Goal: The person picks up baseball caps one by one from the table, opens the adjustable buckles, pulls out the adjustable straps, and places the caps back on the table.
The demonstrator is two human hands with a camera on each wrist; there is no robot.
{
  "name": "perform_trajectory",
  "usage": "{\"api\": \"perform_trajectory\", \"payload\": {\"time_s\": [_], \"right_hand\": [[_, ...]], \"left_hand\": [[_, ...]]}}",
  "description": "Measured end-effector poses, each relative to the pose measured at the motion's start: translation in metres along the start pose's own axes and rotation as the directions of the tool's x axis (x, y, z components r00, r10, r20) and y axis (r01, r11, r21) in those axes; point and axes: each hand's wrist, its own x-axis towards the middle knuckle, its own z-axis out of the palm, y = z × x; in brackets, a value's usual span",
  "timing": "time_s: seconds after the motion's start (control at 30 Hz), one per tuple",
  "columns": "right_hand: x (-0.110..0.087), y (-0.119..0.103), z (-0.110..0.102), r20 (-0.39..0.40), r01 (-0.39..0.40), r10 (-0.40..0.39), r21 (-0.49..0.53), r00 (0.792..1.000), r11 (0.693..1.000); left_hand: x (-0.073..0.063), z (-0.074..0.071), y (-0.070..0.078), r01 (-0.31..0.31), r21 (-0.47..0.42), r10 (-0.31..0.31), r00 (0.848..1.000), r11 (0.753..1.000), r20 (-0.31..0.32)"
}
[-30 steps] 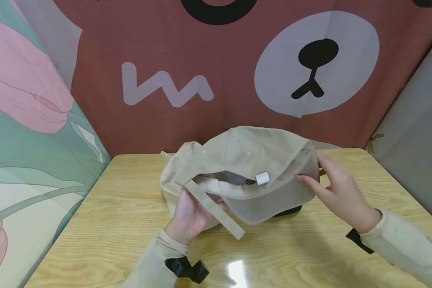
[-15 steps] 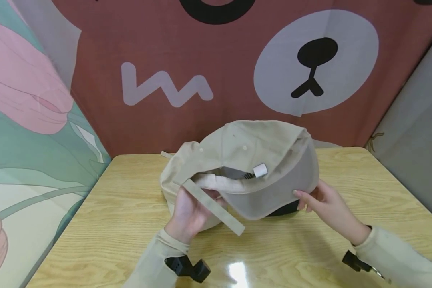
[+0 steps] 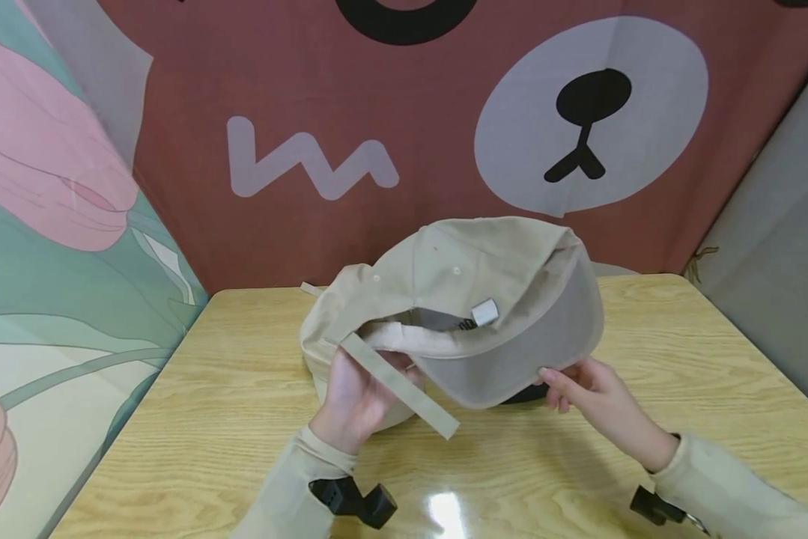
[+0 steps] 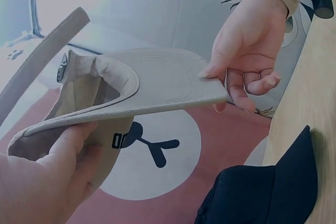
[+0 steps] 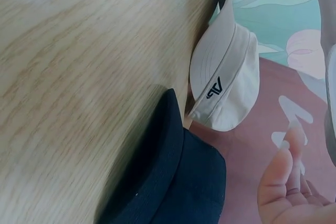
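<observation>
A beige baseball cap (image 3: 491,258) hangs above the table, tipped so its inside, grey underbrim and a white tag (image 3: 485,312) show. My left hand (image 3: 353,397) grips its edge from below, beside a loose strap (image 3: 404,389) that dangles past the fingers. At the brim's (image 4: 168,74) front edge, my right hand (image 3: 595,397) pinches it, thumb on one face and a finger on the other, as the left wrist view shows. Behind the held cap stands another beige cap (image 5: 231,72) with a dark logo. Near it sits a black cap (image 5: 184,182), mostly hidden in the head view.
The wooden table (image 3: 195,419) has a glossy light reflection near the front. A red-brown cloth with a bear print (image 3: 296,239) hangs right behind its back edge. A floral cloth (image 3: 60,284) covers the left side, a grey one (image 3: 774,224) the right.
The held cap's brim side has tilted upward. My right hand has slid down along the brim edge toward the left and nearer to me. The left hand has stayed nearly still.
</observation>
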Motion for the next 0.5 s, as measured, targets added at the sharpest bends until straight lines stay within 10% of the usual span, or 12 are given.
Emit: {"api": "perform_trajectory", "payload": {"time_s": [0.5], "right_hand": [[-0.0015, 0.0052, 0.002, 0.051, 0.027, -0.028, 0.015, 0.998, 1.0]], "left_hand": [[0.0009, 0.0039, -0.0053, 0.015, -0.019, -0.016, 0.999, 1.0, -0.038]]}}
